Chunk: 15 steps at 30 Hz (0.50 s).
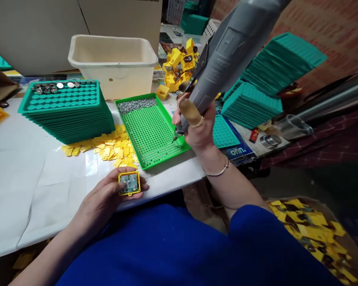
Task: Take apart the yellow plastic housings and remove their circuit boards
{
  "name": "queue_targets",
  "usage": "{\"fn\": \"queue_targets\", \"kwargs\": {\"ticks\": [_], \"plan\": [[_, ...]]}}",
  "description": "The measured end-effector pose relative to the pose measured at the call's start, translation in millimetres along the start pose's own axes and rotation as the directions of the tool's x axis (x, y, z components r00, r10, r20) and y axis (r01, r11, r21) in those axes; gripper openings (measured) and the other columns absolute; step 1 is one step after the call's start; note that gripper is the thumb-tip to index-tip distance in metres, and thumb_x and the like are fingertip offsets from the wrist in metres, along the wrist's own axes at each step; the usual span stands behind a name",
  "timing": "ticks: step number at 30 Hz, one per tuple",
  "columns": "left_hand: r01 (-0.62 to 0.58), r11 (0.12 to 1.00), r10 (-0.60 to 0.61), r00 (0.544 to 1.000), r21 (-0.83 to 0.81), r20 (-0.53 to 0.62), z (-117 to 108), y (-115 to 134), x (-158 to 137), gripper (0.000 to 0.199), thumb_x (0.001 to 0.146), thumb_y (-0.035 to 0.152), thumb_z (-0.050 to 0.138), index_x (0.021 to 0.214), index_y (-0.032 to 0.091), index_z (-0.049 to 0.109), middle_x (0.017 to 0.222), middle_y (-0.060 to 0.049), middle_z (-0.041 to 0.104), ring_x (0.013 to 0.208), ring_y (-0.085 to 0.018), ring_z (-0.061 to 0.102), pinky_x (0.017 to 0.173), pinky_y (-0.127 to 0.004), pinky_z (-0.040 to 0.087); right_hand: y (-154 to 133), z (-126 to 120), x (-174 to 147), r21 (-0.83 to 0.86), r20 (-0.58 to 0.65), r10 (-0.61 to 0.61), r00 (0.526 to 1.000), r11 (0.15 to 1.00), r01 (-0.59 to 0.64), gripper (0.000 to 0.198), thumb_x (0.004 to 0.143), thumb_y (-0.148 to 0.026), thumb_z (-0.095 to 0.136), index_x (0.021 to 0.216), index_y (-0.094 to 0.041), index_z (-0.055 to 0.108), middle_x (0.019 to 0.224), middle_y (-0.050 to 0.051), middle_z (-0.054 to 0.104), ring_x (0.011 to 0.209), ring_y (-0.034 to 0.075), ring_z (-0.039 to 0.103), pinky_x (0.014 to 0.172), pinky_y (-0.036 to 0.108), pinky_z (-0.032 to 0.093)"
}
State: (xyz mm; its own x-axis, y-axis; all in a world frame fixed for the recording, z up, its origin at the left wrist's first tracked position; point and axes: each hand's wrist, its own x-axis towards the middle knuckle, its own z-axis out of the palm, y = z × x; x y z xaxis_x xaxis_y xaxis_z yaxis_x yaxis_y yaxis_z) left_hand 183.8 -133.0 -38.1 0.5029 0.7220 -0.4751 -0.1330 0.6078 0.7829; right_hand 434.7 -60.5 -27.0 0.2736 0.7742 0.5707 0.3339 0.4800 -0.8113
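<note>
My left hand (107,190) grips a small square yellow case (139,183) near the table's front edge. A circuit board (129,182) shows inside it, and my thumb lies on the board's left part. In my right hand (201,129) is a grey electric screwdriver (223,59), tilted with its tip down. Its bit (175,139) points into the near right part of a green perforated tray (149,131); whether it touches the tray I cannot tell. Small metal screws (137,106) are heaped at the tray's far end. A finger cot (191,112) covers one right-hand finger.
Loose yellow plates (113,149) lie left of the tray, beside stacked teal trays (68,123) topped with coin cells (59,85). Behind stands a white bin (116,71). Yellow cases (177,63) are piled beyond. More teal trays (250,103) stand right; a box of yellow parts (313,230) sits below.
</note>
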Motion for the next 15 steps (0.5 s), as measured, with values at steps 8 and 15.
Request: {"fn": "queue_targets", "kwargs": {"ticks": [8, 15], "plan": [[-0.003, 1.0, 0.003, 1.0, -0.001, 0.009, -1.4, -2.5, 0.0, 0.03, 0.084, 0.023, 0.06, 0.112, 0.014, 0.063, 0.109, -0.017, 0.073, 0.101, -0.028, 0.07, 0.082, -0.034, 0.058, 15.0, 7.6, -6.2, -0.108, -0.018, 0.059, 0.998, 0.992, -0.061, 0.043, 0.094, -0.066, 0.037, 0.109, -0.028, 0.051, 0.071, 0.0, 0.057, 0.06, 0.015, 0.063, 0.061, 0.034, 0.055], [-0.027, 0.999, 0.028, 1.0, -0.023, 0.011, -1.6, -4.7, -0.5, 0.028, 0.084, 0.022, 0.059, 0.11, 0.015, 0.064, 0.107, -0.015, 0.074, 0.1, -0.027, 0.07, 0.083, -0.034, 0.058, 12.3, 7.4, -6.3, -0.137, -0.003, 0.078, 0.997, 0.988, -0.078, 0.041, 0.095, -0.062, 0.039, 0.113, -0.026, 0.051, 0.078, 0.002, 0.06, 0.062, 0.015, 0.063, 0.063, 0.035, 0.056]]}}
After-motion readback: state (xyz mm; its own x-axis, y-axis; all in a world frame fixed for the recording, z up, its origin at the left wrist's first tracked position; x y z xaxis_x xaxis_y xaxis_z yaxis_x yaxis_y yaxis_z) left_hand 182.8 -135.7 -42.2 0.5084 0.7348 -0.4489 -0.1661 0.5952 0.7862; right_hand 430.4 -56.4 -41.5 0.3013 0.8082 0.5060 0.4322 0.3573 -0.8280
